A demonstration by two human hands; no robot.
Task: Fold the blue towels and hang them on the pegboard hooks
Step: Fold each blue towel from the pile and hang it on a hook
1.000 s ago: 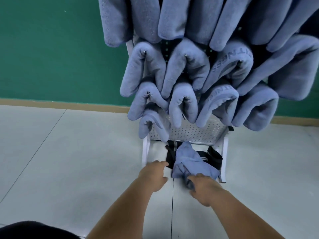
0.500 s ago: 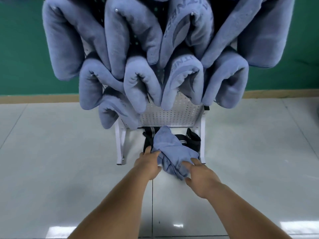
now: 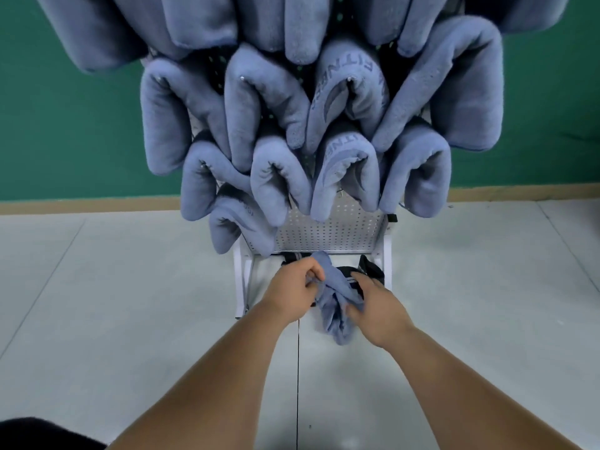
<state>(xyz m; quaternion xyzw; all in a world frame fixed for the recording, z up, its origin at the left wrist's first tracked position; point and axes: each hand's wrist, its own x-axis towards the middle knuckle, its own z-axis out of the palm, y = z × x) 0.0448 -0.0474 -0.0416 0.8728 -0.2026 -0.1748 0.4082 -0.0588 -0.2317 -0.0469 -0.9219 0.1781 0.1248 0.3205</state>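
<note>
Gathering crumpled blue towel [image 3: 336, 315], lower centre, under pegboard [image 3: 328, 228]; half second ago hands only reached it. Left hand [image 3: 289, 287] pinches top fold, right hand [image 3: 378, 311] clutches side. Pickup seems secured, folding next.

above: hung towels [image 3: 279, 186] crowd pegboard [image 3: 328, 228] | sides: open floor [image 3: 113, 303] | behind: stand legs [image 3: 242, 280]

The pegboard [image 3: 328, 228] stands on the floor [image 3: 130, 303], in front of the wall [image 3: 65, 125]. Hung towels [image 3: 279, 186] crowd its upper rows and left side; its lower right stays uncovered. Below its bottom edge, between the two legs, a bag [image 3: 370, 271] lies. Just in front, a loose towel [image 3: 334, 306] is bunched between the left hand [image 3: 292, 287], gripping its left side, and the right hand [image 3: 376, 306], gripping its right.
</note>
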